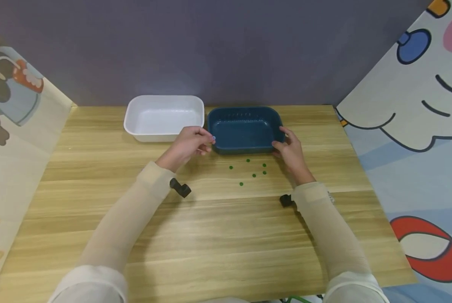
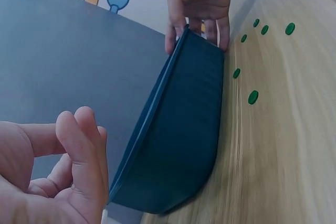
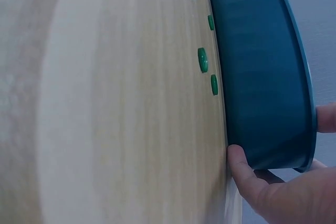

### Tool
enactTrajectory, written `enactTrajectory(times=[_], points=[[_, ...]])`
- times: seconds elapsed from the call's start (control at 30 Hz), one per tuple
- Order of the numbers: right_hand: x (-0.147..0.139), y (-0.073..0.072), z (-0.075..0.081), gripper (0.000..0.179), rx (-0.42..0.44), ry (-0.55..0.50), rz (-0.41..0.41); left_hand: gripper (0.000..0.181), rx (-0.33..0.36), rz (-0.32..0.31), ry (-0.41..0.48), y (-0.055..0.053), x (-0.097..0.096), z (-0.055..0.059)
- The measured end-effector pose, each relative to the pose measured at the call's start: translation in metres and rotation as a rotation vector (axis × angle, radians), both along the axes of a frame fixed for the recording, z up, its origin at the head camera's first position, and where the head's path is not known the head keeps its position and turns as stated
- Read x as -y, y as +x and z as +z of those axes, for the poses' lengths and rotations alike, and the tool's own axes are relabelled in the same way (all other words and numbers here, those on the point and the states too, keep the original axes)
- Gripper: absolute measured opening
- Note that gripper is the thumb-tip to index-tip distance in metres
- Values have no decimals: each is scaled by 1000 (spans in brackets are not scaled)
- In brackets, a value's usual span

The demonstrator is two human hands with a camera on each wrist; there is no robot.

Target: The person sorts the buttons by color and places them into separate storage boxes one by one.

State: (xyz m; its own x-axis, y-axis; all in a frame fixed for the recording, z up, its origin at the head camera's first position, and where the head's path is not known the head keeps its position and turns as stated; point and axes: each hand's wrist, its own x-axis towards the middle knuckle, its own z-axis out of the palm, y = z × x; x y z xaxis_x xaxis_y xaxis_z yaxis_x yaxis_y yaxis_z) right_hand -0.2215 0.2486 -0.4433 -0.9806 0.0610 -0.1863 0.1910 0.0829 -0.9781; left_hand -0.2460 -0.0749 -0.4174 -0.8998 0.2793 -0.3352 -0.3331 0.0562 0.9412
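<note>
My left hand [image 1: 189, 145] is at the left rim of a dark blue plastic basin [image 1: 244, 150]. Between its thumb and forefinger it pinches a tiny light-blue piece [image 1: 214, 137], too small to tell its kind. The left wrist view shows those fingertips [image 2: 73, 124] meeting, with the piece hidden. At the basin's other end, my right hand [image 1: 292, 155] holds the right wall, thumb on the near side and a finger over the rim. Several small green discs [image 1: 254, 175], button-like, lie scattered on the table in front of the basin.
A white basin [image 1: 155, 137] stands left of the blue one, close to the grey back panel [image 1: 226, 50]. Both basins rest on a wood-grain table [image 1: 218, 244]. Walls with cartoon pictures [image 1: 426, 248] flank the table on both sides.
</note>
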Motion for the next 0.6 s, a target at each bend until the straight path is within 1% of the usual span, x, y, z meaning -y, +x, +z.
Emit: enactTrajectory(times=[0.13, 0.27, 0.37, 0.53, 0.6], points=[[-6, -7, -14, 70, -10, 4, -12, 14, 18, 1, 5, -5, -6, 2], [-7, -9, -19, 69, -13, 13, -12, 16, 23, -7, -1, -9, -10, 3], [-6, -6, -14, 69, -3, 7, -12, 22, 28, -9, -5, -12, -13, 4], [1, 3, 3, 69, 7, -3, 1, 33, 42, -6, -4, -15, -14, 4], [2, 5, 7, 69, 3, 7, 9, 34, 46, -12, -4, -15, -14, 4]])
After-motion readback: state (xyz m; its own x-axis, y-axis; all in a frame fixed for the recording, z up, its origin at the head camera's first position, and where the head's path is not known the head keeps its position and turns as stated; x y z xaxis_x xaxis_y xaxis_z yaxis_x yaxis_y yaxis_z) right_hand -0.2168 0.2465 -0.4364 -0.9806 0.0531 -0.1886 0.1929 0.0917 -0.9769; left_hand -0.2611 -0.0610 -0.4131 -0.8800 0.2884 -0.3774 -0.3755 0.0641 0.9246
